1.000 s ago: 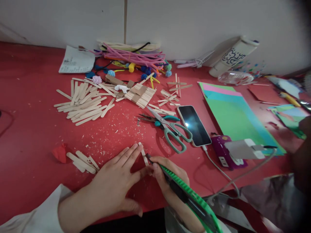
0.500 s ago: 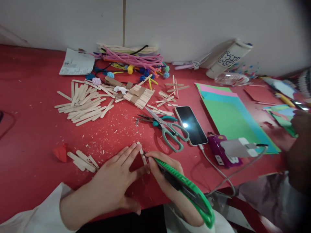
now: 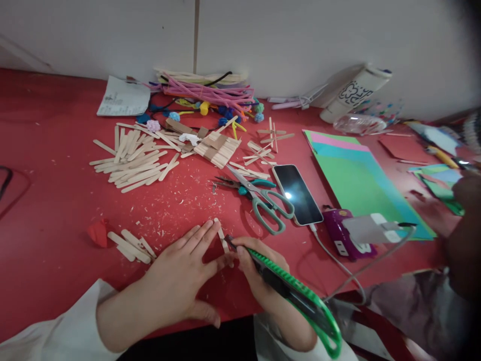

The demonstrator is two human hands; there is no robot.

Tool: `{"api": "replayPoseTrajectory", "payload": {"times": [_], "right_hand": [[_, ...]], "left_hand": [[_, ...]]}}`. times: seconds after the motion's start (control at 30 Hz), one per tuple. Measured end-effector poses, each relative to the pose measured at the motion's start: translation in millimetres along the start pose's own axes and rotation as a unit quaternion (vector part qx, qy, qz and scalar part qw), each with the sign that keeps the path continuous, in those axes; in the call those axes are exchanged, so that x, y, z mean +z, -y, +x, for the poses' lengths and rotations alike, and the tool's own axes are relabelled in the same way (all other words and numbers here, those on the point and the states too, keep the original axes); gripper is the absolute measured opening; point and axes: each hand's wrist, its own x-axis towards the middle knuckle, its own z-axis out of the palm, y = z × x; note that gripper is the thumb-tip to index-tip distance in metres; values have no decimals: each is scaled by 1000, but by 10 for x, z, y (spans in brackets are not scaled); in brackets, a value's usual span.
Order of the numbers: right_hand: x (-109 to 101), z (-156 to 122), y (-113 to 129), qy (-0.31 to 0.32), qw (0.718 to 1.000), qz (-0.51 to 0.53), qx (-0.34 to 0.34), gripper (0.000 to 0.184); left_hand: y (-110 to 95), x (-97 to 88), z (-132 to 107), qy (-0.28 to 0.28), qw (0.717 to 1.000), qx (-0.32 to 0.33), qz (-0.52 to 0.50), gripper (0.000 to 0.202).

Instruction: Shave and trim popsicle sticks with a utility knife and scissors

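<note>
Red surface (image 3: 48, 210), wide and flat, running back to a pale wall (image 3: 300, 45). Toward the right, overlapping sheets of coloured paper (image 3: 349, 175), green, blue and pink. Left of centre, a loose heap of wooden sticks (image 3: 135, 163). Along the back, a bundle of pipe cleaners (image 3: 206, 90), mostly pink. Behind the paper, a white tumbler (image 3: 349, 95) with a black printed design. At the near edge, a left hand (image 3: 184, 276), flat and unclenched, fingers spread, fingertips at a single stick (image 3: 221, 234). Just beside it, a right hand (image 3: 259, 288) clasped around a green utility knife (image 3: 293, 293), dark tip at that same stick; exact contact too small to tell. Beyond the hands, scissors (image 3: 252, 188) lying across teal-handled pliers (image 3: 265, 182). Next to the scissors, a dark-screened phone (image 3: 304, 205) with a bright reflection. Flat on the surface, between the two hands, the single stick, slanting away from the near edge. Smallest of all, pale shavings (image 3: 180, 202), scattered between heap and hands.
</note>
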Motion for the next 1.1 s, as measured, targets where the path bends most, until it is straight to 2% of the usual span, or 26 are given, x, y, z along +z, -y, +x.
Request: {"api": "replayPoseTrajectory", "payload": {"times": [0.2,0.53,0.7,1.1], "right_hand": [[10,23,20,-23,999,-31,-35,12],[-17,90,120,-38,997,-61,-36,14],[-14,76,114,-24,998,-56,-27,15],[4,58,64,17,998,-54,-3,13]], "left_hand": [[4,8,4,-2,1000,1,-8,103],[-11,-49,26,31,999,-8,-16,106],[-21,-82,43,46,999,-12,-18,103],[-18,18,-10,-20,1000,0,-3,109]]}}
